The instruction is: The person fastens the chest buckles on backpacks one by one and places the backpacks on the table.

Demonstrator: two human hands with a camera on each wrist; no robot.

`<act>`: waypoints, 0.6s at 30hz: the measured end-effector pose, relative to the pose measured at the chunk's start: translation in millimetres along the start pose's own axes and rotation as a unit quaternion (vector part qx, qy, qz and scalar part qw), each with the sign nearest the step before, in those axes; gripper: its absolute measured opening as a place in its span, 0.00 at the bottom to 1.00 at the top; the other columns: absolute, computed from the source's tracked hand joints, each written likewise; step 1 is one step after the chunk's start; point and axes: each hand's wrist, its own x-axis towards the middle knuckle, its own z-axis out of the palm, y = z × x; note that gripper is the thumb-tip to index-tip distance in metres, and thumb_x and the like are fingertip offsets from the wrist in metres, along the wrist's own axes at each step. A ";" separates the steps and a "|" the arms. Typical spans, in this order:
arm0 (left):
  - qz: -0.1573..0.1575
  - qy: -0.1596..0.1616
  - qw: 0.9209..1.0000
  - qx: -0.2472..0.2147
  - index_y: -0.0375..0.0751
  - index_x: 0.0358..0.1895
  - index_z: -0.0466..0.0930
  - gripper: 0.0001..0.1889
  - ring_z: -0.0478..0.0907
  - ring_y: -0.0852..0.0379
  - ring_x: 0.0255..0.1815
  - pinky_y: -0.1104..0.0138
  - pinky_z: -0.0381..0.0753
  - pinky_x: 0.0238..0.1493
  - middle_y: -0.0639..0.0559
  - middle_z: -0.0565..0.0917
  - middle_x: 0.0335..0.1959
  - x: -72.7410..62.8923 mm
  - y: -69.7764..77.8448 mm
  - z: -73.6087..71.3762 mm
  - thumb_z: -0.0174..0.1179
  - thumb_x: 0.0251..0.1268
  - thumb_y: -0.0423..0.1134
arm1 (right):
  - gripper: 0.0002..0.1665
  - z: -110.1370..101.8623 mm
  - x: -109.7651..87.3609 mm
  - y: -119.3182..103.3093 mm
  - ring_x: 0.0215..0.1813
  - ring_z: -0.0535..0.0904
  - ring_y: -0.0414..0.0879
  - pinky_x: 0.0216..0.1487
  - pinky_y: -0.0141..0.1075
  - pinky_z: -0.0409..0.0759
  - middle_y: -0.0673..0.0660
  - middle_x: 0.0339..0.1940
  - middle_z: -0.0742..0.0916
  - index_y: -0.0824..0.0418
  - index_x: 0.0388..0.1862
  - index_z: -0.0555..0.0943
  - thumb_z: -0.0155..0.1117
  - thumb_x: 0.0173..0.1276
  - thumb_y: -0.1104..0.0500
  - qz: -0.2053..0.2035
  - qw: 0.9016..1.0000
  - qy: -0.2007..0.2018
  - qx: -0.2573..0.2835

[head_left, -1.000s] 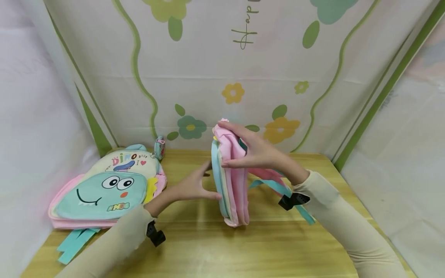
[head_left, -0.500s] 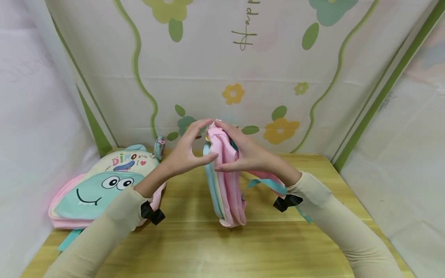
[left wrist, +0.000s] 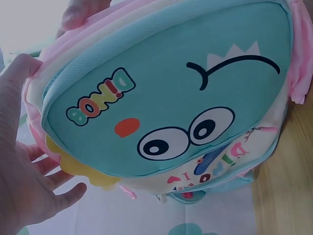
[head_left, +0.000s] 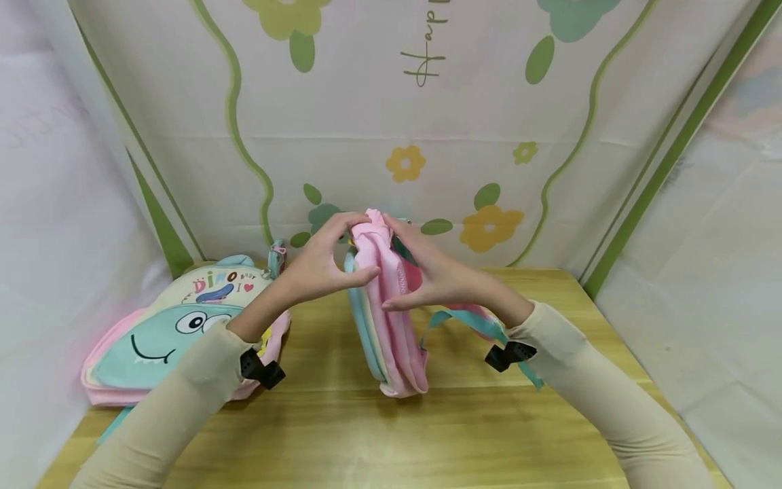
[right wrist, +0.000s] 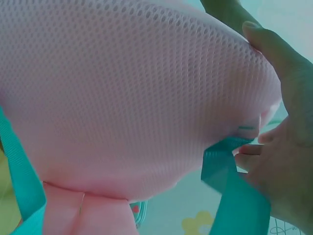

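A small child's backpack (head_left: 397, 346) in pink, cream and light blue stands on edge mid-table, its top leaning left. My left hand (head_left: 314, 268) grips its upper end from the left, thumb nearest me. From the other side my right hand (head_left: 436, 268) holds the same end, its fingertips partly hidden behind the pack. In the left wrist view, the blue front pocket (left wrist: 161, 98) shows a cartoon face and the word DINO, with my spread fingers along the pack's edge. Pink mesh back padding (right wrist: 137, 98) and a teal strap (right wrist: 239, 205) fill the right wrist view.
At the left of the wooden table (head_left: 391, 441) a similar dinosaur backpack (head_left: 140, 360) lies flat, face up, with a small pouch (head_left: 277, 259) at its top. A teal strap (head_left: 470, 320) trails right of the standing pack. A flower-printed cloth (head_left: 366, 102) hangs behind.
My left hand has moved up from beside the pack's middle to its upper end. The backpack's top has shifted left. My right hand keeps its hold and has moved slightly left.
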 end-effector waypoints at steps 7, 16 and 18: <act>-0.030 -0.011 0.999 0.014 0.46 0.71 0.67 0.40 0.68 0.52 0.70 0.46 0.71 0.70 0.52 0.70 0.71 -5.1 -0.3 -9.5 0.74 0.55 0.49 | 0.75 -7.2 -9.4 4.2 0.85 0.48 0.46 0.81 0.56 0.57 0.48 0.85 0.53 0.48 0.85 0.38 0.82 0.54 0.39 0.039 0.999 -0.017 -0.020; -0.073 -0.017 0.997 0.032 0.48 0.72 0.67 0.44 0.71 0.52 0.63 0.49 0.75 0.63 0.52 0.72 0.70 -11.7 -0.1 -19.0 0.77 0.51 0.51 | 0.73 -19.7 -34.5 17.3 0.86 0.44 0.49 0.79 0.61 0.57 0.45 0.86 0.49 0.38 0.85 0.39 0.79 0.54 0.36 0.102 0.994 -0.022 -0.029; -0.075 -0.019 0.997 0.033 0.48 0.72 0.67 0.44 0.71 0.52 0.62 0.50 0.75 0.61 0.52 0.72 0.70 -12.5 0.1 -20.3 0.78 0.51 0.51 | 0.72 -21.1 -40.9 20.4 0.86 0.45 0.49 0.79 0.61 0.57 0.45 0.86 0.50 0.39 0.85 0.39 0.79 0.55 0.35 0.109 0.993 -0.022 -0.030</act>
